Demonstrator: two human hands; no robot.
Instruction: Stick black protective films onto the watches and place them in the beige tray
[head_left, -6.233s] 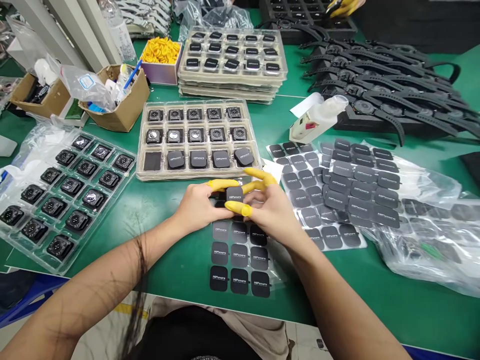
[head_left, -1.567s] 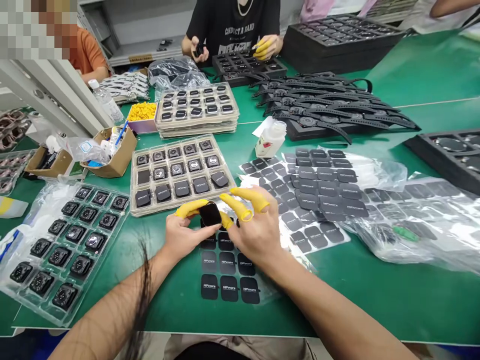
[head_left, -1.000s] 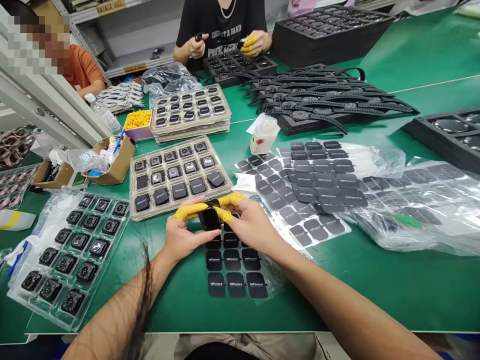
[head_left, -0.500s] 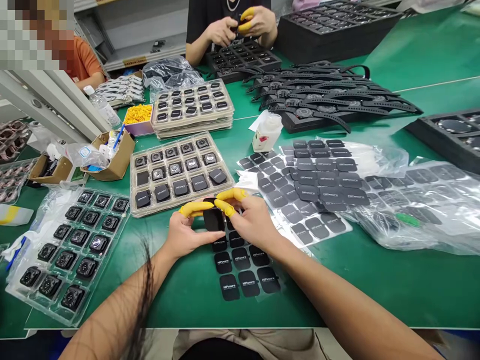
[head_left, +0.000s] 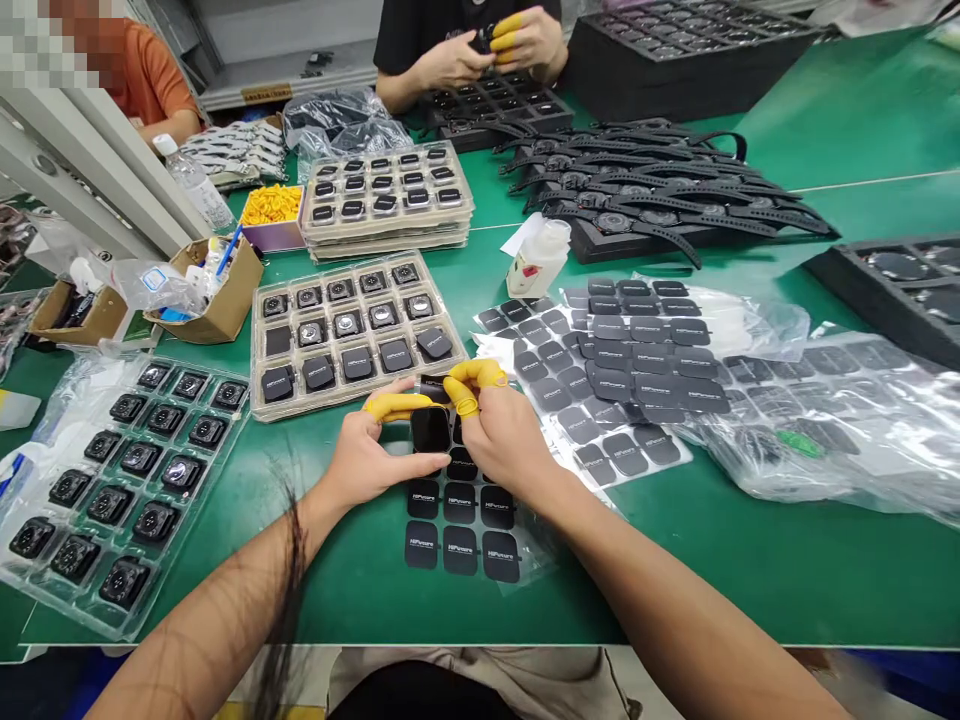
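My left hand (head_left: 367,445), with a yellow finger cot on the index finger, grips a square black smartwatch body (head_left: 431,431) by its edges, glossy screen facing up. My right hand (head_left: 499,425), with yellow cots on thumb and index finger, pinches a black printed film (head_left: 433,389) at its right end. The film stands tilted just behind the watch's top edge; whether they touch I cannot tell. Under both hands lies a clear sheet of black "HiFuture" films (head_left: 460,548), its upper part partly hidden. A plastic tray (head_left: 352,400) of watch bodies, several covered with printed films, sits just beyond.
Another tray of watch bodies (head_left: 139,458) lies at left. Stacked trays (head_left: 386,240), a box of yellow finger cots (head_left: 271,206) and a white bottle (head_left: 538,258) stand behind. More film sheets (head_left: 630,450) spread rightward. Strapped watches (head_left: 660,190) lie farther back, near a co-worker's hands (head_left: 517,45).
The printed film now shows upright in my right fingers behind the watch. My right hand has drawn slightly away from my left, and the watch's screen is more exposed. The view has shifted slightly.
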